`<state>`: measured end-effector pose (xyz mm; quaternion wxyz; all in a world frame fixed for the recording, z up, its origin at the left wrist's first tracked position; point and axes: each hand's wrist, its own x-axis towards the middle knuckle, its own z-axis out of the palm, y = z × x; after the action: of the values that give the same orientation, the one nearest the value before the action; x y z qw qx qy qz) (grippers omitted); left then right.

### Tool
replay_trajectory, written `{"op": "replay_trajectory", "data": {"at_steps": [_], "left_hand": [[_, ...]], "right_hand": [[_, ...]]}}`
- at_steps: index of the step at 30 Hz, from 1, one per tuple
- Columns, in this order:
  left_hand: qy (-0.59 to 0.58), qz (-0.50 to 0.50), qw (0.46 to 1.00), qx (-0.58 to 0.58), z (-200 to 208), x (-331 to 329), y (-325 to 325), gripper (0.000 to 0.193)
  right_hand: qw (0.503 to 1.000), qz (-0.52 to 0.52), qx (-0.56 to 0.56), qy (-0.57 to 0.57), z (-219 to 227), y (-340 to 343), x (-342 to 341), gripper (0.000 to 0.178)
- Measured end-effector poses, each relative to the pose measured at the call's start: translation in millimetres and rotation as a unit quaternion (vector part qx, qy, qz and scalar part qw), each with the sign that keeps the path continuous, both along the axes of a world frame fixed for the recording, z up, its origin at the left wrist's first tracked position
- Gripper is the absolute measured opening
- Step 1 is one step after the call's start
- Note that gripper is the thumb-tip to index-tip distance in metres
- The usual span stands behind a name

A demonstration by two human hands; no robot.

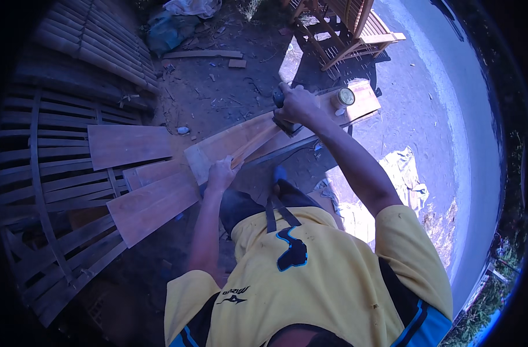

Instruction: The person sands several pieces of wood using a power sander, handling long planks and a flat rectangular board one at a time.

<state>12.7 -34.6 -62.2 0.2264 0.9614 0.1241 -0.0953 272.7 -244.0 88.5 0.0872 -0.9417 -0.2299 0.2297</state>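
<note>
My right hand (298,106) is closed round a dark hand-held power sander (287,126), whose flat base rests on the far part of a narrow wooden strip (255,146). My left hand (220,174) grips the near end of that same strip. The strip lies slantwise over a long wooden plank bench (220,147), in front of my body. My right arm partly covers the far half of the bench. The sander's underside is hidden.
A lidded jar (345,97) stands at the bench's right end. Left, flat wooden boards (154,211) lie on a slatted bamboo platform (73,173). A wooden chair (351,34) stands far right, near a paved road (478,173). Scrap wood (203,54) litters the ground.
</note>
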Motion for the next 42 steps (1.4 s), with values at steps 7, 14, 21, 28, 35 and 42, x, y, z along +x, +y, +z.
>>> {"op": "replay_trajectory", "data": {"at_steps": [7,14,21,28,35,42], "left_hand": [[-0.005,-0.001,1.000,0.001,-13.2,-14.2,-3.9,0.050],[0.003,-0.010,1.000,0.002,-4.4,0.9,-4.7,0.051],[0.013,-0.044,0.999,0.007,-0.6,15.7,21.8,0.049],[0.017,-0.080,0.997,-0.002,-2.2,23.8,48.9,0.044],[-0.089,0.117,0.966,-0.215,-16.5,-11.1,59.2,0.043],[-0.088,0.185,0.936,-0.285,-64.2,-28.0,39.9,0.032]], "right_hand": [[0.989,0.121,0.065,0.051,-8.3,37.3,-81.8,0.084],[0.992,-0.072,0.019,-0.102,-33.4,-81.7,64.3,0.079],[0.965,-0.090,0.212,-0.123,-50.8,-44.2,-41.1,0.088],[0.960,0.085,0.257,-0.074,-39.7,4.4,-124.7,0.089],[0.964,-0.062,0.208,-0.155,-50.8,-76.7,4.0,0.087],[0.974,0.093,0.162,-0.126,-40.7,-39.3,12.5,0.090]]}}
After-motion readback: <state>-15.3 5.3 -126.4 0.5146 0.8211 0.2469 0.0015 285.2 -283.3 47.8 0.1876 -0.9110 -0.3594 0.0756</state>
